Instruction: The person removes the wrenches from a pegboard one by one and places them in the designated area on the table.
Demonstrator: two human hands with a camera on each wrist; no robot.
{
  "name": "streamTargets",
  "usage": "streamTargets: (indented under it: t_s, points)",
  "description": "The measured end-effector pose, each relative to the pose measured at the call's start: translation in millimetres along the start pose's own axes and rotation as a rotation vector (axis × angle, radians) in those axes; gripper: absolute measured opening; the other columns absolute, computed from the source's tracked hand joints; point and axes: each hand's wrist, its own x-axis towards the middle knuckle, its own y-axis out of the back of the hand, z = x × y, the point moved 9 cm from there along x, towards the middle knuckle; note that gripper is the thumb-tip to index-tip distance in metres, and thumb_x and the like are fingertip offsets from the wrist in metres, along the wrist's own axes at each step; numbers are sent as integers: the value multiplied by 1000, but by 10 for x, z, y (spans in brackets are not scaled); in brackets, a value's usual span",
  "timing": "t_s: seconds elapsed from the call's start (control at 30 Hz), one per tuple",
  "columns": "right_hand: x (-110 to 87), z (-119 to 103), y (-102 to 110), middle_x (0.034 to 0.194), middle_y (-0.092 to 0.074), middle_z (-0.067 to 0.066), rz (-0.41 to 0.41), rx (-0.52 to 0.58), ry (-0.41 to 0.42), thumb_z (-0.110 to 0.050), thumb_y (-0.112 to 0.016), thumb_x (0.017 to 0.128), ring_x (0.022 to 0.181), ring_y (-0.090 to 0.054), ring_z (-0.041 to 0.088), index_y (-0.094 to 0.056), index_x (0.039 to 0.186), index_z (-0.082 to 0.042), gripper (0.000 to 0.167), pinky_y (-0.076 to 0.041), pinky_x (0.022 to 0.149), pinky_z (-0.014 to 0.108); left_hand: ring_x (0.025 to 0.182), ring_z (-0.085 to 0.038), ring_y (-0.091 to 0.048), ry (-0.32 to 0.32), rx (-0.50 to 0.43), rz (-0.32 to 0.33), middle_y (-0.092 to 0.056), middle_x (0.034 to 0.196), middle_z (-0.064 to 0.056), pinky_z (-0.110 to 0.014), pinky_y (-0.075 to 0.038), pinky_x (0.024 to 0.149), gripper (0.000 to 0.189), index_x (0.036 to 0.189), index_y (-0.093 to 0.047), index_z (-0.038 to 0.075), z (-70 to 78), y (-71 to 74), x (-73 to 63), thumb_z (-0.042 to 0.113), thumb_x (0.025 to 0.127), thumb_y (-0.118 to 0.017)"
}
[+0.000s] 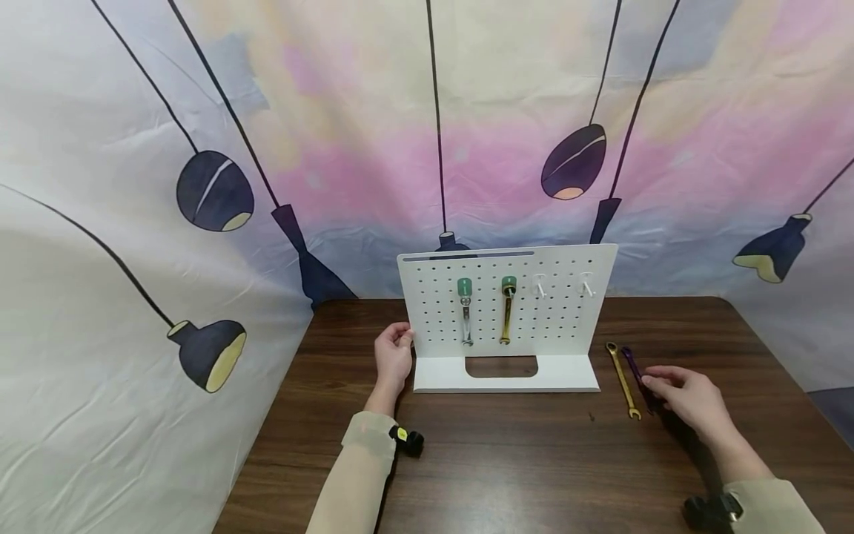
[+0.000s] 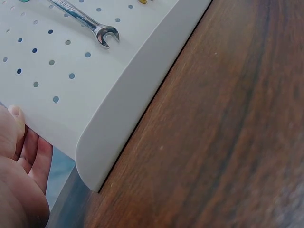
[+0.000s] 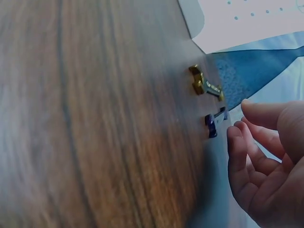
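Note:
At the left edge of a white pegboard point(image 1: 427, 319), my left hand point(image 1: 394, 357) grips the panel, thumb on the front and fingers behind. A silver wrench point(image 1: 466, 322) and a gold wrench point(image 1: 506, 319) hang on the board, each below a green piece. To the board's right, a yellow-gold wrench point(image 1: 623, 382) lies on the table beside a purple wrench point(image 1: 634, 366). My right hand point(image 1: 690, 397) hovers by the purple wrench with fingers bent and partly covers it. In the right wrist view, a gap shows between thumb and index fingertips point(image 3: 233, 131).
Two white hooks point(image 1: 541, 288) with nothing on them stick out of the board's right half. The board's base has a cut-out slot and stands on the dark wooden table point(image 1: 520, 460). A patterned cloth point(image 1: 373, 111) hangs behind the table.

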Motion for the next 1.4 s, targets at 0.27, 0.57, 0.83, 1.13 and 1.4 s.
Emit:
streamTargets:
  t_s: [0.27, 0.57, 0.83, 1.13, 1.4]
  points:
    - [6, -153, -37, 103, -77, -3, 64, 152, 37, -38, -71, 105, 81, -66, 1, -68, 134, 5, 52, -58, 67, 23, 82, -19, -63, -4, -3, -5, -68, 90, -11, -26, -55, 75, 8, 97, -73, 3, -13, -6, 11, -2, 101, -70]
    - [-10, -436, -191, 99, -72, -15, 143, 345, 82, -34, -70, 106, 86, -69, 7, -67, 136, 5, 49, -59, 71, 23, 81, -17, -63, -4, -10, -1, -68, 90, -9, -25, -55, 74, 13, 94, -72, 7, -22, -1, 8, -3, 101, -70]
    - [20, -725, -483, 101, -78, -4, 127, 471, 127, -25, -72, 106, 86, -73, 13, -66, 134, 8, 44, -60, 72, 24, 80, -19, -63, -7, -25, 0, -68, 88, -9, -23, -54, 73, 17, 91, -71, 10, -24, -13, 14, -4, 100, -70]
    - [84, -1014, -738, 110, -75, 7, 93, 515, 168, -20, -70, 107, 94, -72, 2, -67, 134, 8, 39, -60, 79, 23, 80, -20, -62, -11, -17, 5, -67, 87, -8, -23, -53, 72, 12, 94, -72, 6, 8, -23, 9, -4, 100, -70]
    - [170, -1243, -965, 128, -70, 23, 57, 632, 209, -14, -74, 104, 100, -70, 2, -65, 133, 10, 39, -60, 85, 23, 79, -18, -62, -18, -25, 11, -68, 86, -8, -22, -53, 71, 17, 91, -72, 9, -14, -6, 16, -5, 100, -70]
